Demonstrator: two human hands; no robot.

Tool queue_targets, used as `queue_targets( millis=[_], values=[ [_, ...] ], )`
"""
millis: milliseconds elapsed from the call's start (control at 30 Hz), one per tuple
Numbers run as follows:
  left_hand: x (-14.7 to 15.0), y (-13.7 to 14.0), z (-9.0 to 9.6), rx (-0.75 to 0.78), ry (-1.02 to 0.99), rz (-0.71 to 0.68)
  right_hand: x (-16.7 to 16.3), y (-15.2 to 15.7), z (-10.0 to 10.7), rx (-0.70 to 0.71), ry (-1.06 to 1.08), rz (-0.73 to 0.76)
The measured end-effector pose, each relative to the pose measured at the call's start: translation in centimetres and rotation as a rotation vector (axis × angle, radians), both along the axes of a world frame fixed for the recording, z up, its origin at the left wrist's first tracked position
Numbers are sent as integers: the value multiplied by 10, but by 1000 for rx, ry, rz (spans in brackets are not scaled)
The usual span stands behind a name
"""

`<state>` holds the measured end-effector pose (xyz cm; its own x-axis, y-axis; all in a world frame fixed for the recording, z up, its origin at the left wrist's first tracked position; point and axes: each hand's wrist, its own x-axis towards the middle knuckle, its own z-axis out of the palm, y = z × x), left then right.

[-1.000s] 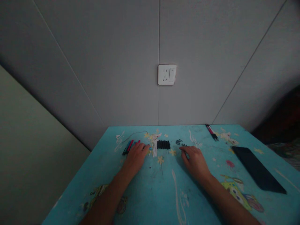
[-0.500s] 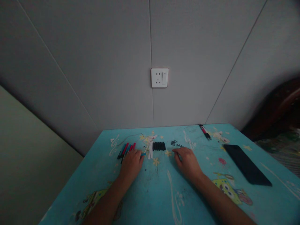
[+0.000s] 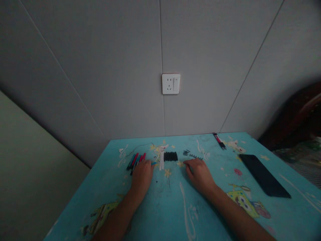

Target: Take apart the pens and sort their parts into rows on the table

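My left hand (image 3: 142, 174) rests closed on the table, with a short blue pen barrel (image 3: 153, 163) poking out from its fingers. Beside it lies a pile of red, blue and black pen barrels (image 3: 134, 161), partly covered by the hand. My right hand (image 3: 199, 172) is closed, thumb and forefinger together; a dark bit shows at the fingertip, too small to name. Between the hands are thin white sticks like pen refills (image 3: 162, 161) and a row of short black tubes (image 3: 171, 156). Small dark pieces (image 3: 195, 156) lie just beyond the right hand.
A blue patterned cloth (image 3: 165, 207) covers the table, which meets a grey wall (image 3: 125, 83) with a white socket (image 3: 171, 83). Red-and-black pens (image 3: 219, 141) lie at the back right. A flat dark slab (image 3: 264, 175) is on the right side.
The left hand has shifted slightly to the right with the blue barrel. The right hand has edged a little to the left. The loose pieces look the same.
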<state>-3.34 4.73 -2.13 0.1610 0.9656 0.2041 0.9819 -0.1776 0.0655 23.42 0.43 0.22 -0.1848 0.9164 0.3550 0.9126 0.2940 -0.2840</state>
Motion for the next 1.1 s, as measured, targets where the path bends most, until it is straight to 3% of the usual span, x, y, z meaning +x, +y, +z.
queue_targets(
  millis=[767,1100],
  values=[
    [-1,-3,1,9,-67,28,1,0,2,9,-42,-2],
    [-3,-7,5,-62,-100,42,1,0,0,-3,-50,-3]
  ],
)
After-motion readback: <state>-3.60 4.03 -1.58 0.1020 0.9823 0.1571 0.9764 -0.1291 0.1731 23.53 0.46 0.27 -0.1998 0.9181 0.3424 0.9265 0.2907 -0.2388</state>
